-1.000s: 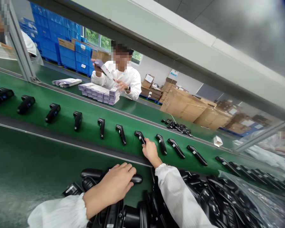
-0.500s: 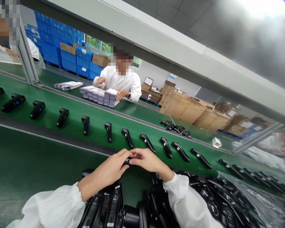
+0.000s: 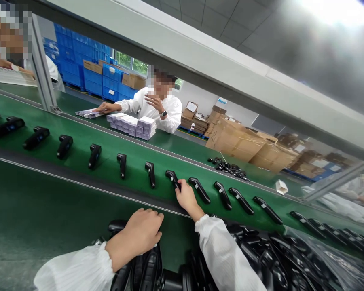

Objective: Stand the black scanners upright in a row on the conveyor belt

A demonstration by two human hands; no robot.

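Observation:
My right hand (image 3: 187, 197) reaches over the conveyor belt, its fingers closed on the lower end of a black angled handheld device (image 3: 171, 176). Nearer to me, my left hand (image 3: 142, 229) is curled with its back upward, above a pile of similar black devices (image 3: 150, 266). Its fingertips are mostly hidden, and so is anything in them. A row of black handheld devices lies spaced along the green belt, including one (image 3: 199, 190) just right of my right hand and another (image 3: 150, 174) to its left.
More black devices (image 3: 261, 258) are heaped at the lower right beside a clear plastic bag (image 3: 321, 250). Across the belt, a person in white (image 3: 170, 111) sits behind stacked small boxes (image 3: 133, 125). Small black parts (image 3: 230, 167) and a white box (image 3: 281, 186) lie there. A metal frame crosses overhead.
My hands have come apart: the right moved forward to a device on the belt, the left drew back slightly. Left-side belt devices shifted leftward in view. The person opposite reaches toward the flat stack.

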